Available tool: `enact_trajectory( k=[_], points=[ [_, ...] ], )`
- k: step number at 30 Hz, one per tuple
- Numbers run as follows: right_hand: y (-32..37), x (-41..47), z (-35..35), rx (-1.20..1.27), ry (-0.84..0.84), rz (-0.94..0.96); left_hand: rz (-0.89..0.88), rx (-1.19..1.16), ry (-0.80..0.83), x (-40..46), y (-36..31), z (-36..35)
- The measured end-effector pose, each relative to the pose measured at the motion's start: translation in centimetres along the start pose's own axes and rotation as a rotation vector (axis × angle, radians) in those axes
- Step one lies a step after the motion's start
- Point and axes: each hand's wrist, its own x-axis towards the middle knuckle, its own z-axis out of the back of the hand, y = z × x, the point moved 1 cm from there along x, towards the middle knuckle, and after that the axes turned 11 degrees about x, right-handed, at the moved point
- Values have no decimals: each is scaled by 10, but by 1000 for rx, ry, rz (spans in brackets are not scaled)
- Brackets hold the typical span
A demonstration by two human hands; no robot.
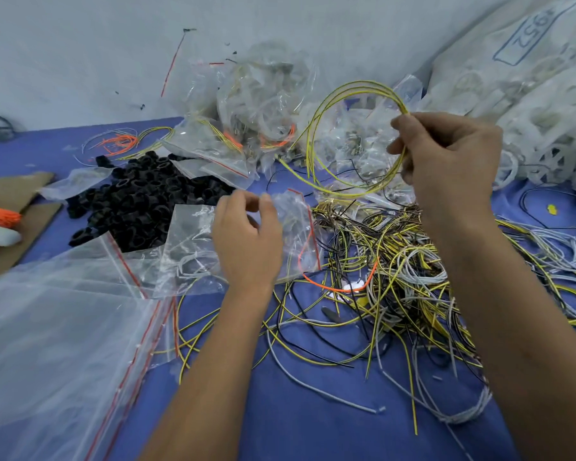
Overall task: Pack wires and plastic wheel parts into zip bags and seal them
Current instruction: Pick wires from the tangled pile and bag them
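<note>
**Getting the yellow wires into the little bag**

The right hand (446, 154) pinches a loop of yellow wires (346, 134) and holds it up in the air, above the far middle of the blue tabletop (296, 410). The fingers are curled round the wires where the loop crosses itself. The left hand (246, 241) holds the top of a small zip bag (296, 234) with a red strip, pinching it between thumb and fingers. The bag lies near the middle of the tabletop, just beside the big wire pile (396, 277).

The next bit looks like this: put the loop into the bag. To do it well, make the loop small first, so it fits the mouth of the bag. Pull the mouth wide open with the left hand. Slide the loop in round side first, so the loose ends do not poke out. Loose ends could snag on the pile or stop the zip from closing.

The black rings (140, 207) sit toward the left side. Filled bags (263, 104) are heaped at the far edge.
</note>
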Motion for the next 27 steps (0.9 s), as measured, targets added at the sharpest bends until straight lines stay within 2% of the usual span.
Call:
enact_trajectory(
  k=[4,8,12,16,19,21,23,25,27],
  points=[
    [-3,-1,1,163,1,-168,-46,-97,84,-9,-7,-5],
    [-15,-2,6,213,13,-340,-31,49,183,-19,-11,-16],
    [-30,-4,10,207,68,-455,8,132,163,-18,-9,-17],
    [-40,-7,10,370,213,-675,137,-160,46,-13,-10,-8],
    [-44,-8,11,268,339,-686,270,-483,-54,1,-8,1],
    [-43,-7,14,196,470,-696,361,-706,40,12,-3,7],
    [-39,-7,14,112,599,-689,381,-809,279,17,-2,10],
    [-36,-7,10,24,663,-652,291,-710,496,14,-8,8],
    [-34,-7,4,10,645,-622,116,-553,574,6,-15,4]
  ],
)
